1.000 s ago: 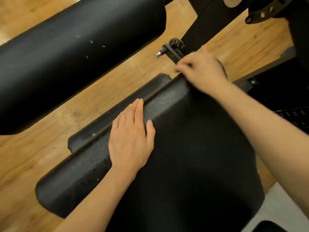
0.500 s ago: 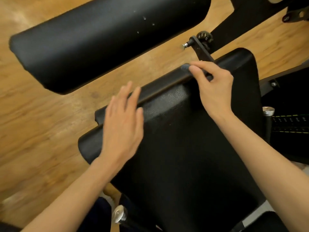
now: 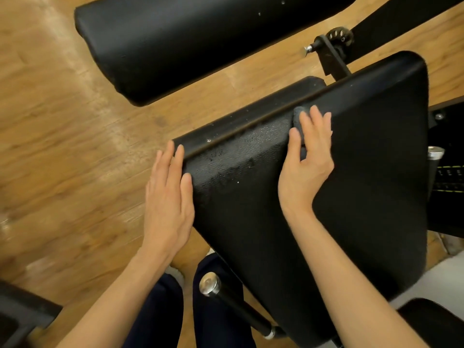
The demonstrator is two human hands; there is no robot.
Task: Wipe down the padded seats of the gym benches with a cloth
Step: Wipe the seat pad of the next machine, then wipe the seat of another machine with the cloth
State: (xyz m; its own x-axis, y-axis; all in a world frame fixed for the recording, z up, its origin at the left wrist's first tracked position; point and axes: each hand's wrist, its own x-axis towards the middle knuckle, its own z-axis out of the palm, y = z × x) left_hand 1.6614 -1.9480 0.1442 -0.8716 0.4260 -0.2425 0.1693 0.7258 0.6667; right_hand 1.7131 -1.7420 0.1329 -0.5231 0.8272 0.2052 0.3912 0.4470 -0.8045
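No readable text, label, brand, number or sign is showing anywhere in this view. To the right of the black padded seat (image 3: 351, 172), a dark panel (image 3: 449, 179) is carrying faint yellow-green markings, but they are appearing too small and blurred to read as words or numbers.

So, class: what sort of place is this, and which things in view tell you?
Most likely a gym. A black padded seat on a metal frame, a second long padded bench, and an adjustment knob over wood flooring suggest exercise equipment.
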